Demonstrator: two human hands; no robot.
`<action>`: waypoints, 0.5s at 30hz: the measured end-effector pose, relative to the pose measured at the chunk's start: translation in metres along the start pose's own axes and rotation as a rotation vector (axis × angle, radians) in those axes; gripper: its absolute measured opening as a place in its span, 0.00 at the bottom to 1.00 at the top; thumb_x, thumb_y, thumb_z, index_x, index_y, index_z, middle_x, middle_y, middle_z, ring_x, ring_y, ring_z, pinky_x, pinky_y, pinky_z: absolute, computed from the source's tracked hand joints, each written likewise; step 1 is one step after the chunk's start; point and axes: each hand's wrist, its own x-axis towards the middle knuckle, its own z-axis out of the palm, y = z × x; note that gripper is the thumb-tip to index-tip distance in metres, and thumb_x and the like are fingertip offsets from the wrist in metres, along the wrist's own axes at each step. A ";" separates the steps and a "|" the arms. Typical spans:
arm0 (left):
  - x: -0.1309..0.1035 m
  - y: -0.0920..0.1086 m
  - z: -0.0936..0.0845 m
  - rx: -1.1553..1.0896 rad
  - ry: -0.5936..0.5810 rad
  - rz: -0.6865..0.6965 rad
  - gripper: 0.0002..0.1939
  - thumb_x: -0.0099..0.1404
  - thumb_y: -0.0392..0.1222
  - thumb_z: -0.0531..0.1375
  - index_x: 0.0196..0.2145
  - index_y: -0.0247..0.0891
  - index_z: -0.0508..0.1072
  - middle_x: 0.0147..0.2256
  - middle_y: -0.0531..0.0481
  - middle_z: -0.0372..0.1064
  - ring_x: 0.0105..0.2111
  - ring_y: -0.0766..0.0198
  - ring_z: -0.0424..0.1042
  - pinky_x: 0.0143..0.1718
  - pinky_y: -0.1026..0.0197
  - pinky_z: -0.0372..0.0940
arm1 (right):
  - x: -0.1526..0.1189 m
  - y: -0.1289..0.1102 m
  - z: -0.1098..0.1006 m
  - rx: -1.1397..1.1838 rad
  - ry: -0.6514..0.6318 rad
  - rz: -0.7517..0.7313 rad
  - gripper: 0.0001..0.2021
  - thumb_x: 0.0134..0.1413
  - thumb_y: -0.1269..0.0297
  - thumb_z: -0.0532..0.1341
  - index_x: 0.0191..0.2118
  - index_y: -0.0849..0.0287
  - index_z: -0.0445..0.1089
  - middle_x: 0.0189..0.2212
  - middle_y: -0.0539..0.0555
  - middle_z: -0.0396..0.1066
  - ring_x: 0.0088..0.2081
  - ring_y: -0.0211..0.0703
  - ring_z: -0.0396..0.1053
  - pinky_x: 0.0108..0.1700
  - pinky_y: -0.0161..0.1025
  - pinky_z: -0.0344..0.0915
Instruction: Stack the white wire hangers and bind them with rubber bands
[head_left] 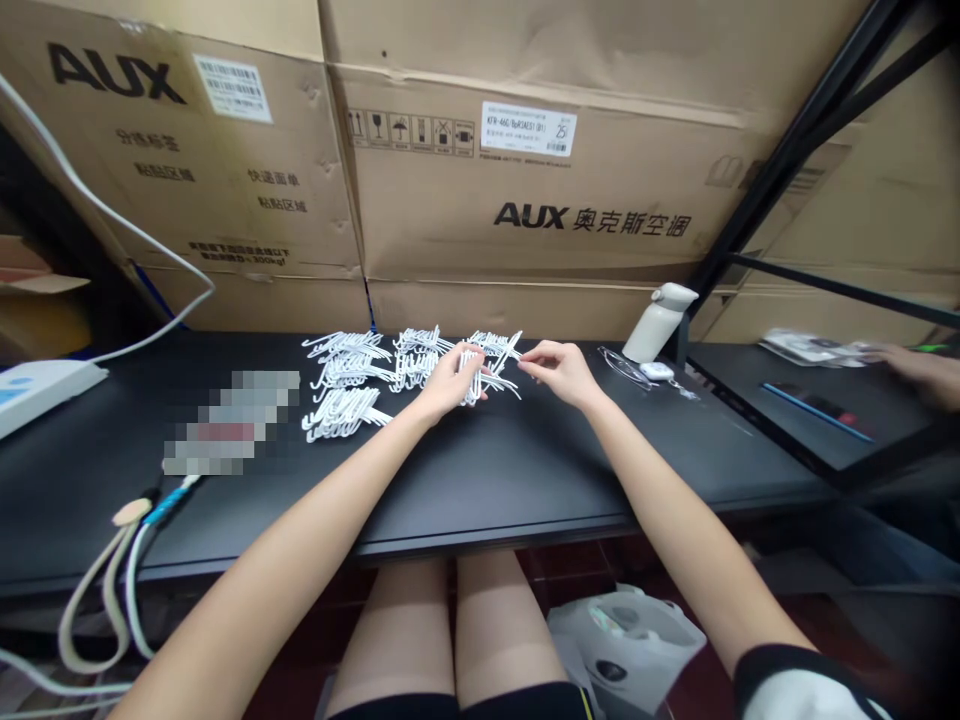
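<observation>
At twelve o'clock on the black tabletop (480, 480), the left hand (447, 384) has its fingers curled around a bundle of white hooks (470, 380), thin shafts sticking out toward three o'clock. Just beside it at three o'clock, the right hand (561, 372) brings thumb and forefinger together at a slender white end; I cannot tell whether they grip it. Other heaps of white hooks (341, 412) lie from eight to ten o'clock of the left hand, and one more is just beyond it at one o'clock. A white flip-lid bottle (660, 325) stands at two o'clock of the right hand, leaning in this view. AUX air-conditioner cartons (592, 220) rise behind the table at twelve o'clock. Well apart at three o'clock, a co-worker's hand (916, 372) is near flat plastic packets (802, 348).
</observation>
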 end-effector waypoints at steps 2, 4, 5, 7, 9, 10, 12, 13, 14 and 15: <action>0.000 0.000 0.000 -0.002 0.026 0.018 0.10 0.67 0.46 0.54 0.42 0.39 0.65 0.33 0.47 0.73 0.18 0.65 0.71 0.16 0.66 0.62 | 0.000 -0.001 0.000 0.007 0.101 -0.009 0.13 0.48 0.55 0.65 0.31 0.60 0.76 0.27 0.52 0.69 0.24 0.37 0.66 0.27 0.37 0.65; 0.000 0.000 -0.001 -0.003 0.049 0.024 0.10 0.67 0.46 0.54 0.43 0.38 0.65 0.32 0.48 0.73 0.17 0.66 0.70 0.15 0.67 0.61 | 0.000 -0.004 0.001 0.021 0.216 -0.015 0.13 0.49 0.55 0.65 0.31 0.61 0.76 0.27 0.52 0.68 0.24 0.36 0.65 0.26 0.37 0.64; 0.001 0.000 -0.001 -0.005 0.054 0.022 0.10 0.66 0.46 0.55 0.43 0.38 0.65 0.32 0.48 0.73 0.17 0.67 0.70 0.15 0.67 0.60 | 0.000 -0.005 0.001 0.027 0.241 -0.016 0.13 0.49 0.55 0.65 0.31 0.61 0.76 0.26 0.52 0.68 0.24 0.36 0.64 0.26 0.37 0.63; 0.001 0.000 -0.001 -0.012 0.052 0.019 0.11 0.66 0.46 0.55 0.43 0.39 0.65 0.31 0.49 0.73 0.17 0.67 0.69 0.15 0.68 0.60 | 0.000 -0.007 0.002 0.020 0.206 -0.017 0.13 0.48 0.54 0.65 0.31 0.60 0.76 0.26 0.52 0.68 0.24 0.36 0.64 0.26 0.37 0.63; 0.001 -0.001 -0.001 -0.018 0.052 0.023 0.11 0.66 0.47 0.55 0.43 0.39 0.65 0.32 0.49 0.73 0.17 0.67 0.70 0.15 0.68 0.60 | -0.001 -0.008 0.004 -0.002 0.133 -0.028 0.13 0.49 0.54 0.65 0.30 0.60 0.76 0.26 0.52 0.68 0.25 0.37 0.64 0.27 0.37 0.63; 0.001 -0.001 -0.001 -0.021 0.057 0.028 0.10 0.66 0.47 0.55 0.43 0.39 0.64 0.33 0.49 0.73 0.18 0.67 0.70 0.15 0.68 0.60 | -0.001 -0.008 0.005 -0.014 0.104 -0.040 0.12 0.49 0.54 0.65 0.30 0.59 0.76 0.27 0.52 0.68 0.25 0.37 0.64 0.28 0.37 0.63; 0.001 -0.001 -0.001 -0.026 0.070 0.038 0.10 0.67 0.46 0.54 0.43 0.39 0.64 0.35 0.47 0.73 0.19 0.67 0.71 0.16 0.68 0.61 | -0.002 -0.008 0.007 -0.021 0.071 -0.068 0.12 0.48 0.54 0.65 0.29 0.59 0.76 0.26 0.52 0.69 0.26 0.37 0.64 0.30 0.37 0.63; 0.001 -0.001 -0.001 -0.028 0.074 0.039 0.10 0.67 0.46 0.54 0.43 0.39 0.64 0.35 0.47 0.73 0.19 0.67 0.71 0.16 0.68 0.61 | -0.002 -0.008 0.007 -0.017 0.057 -0.075 0.12 0.48 0.54 0.65 0.29 0.59 0.76 0.26 0.52 0.68 0.26 0.37 0.64 0.30 0.37 0.63; 0.001 -0.001 -0.001 -0.029 0.075 0.035 0.10 0.67 0.46 0.54 0.43 0.39 0.64 0.36 0.46 0.73 0.19 0.67 0.71 0.15 0.68 0.61 | -0.002 -0.007 0.008 -0.013 0.040 -0.076 0.12 0.48 0.54 0.65 0.29 0.59 0.76 0.26 0.52 0.68 0.25 0.37 0.64 0.30 0.37 0.63; 0.001 -0.001 -0.001 -0.027 0.072 0.029 0.10 0.67 0.46 0.54 0.43 0.39 0.64 0.36 0.46 0.73 0.18 0.67 0.71 0.15 0.68 0.60 | -0.002 -0.006 0.009 -0.012 0.020 -0.070 0.12 0.49 0.54 0.65 0.29 0.59 0.76 0.26 0.52 0.69 0.25 0.37 0.64 0.30 0.37 0.62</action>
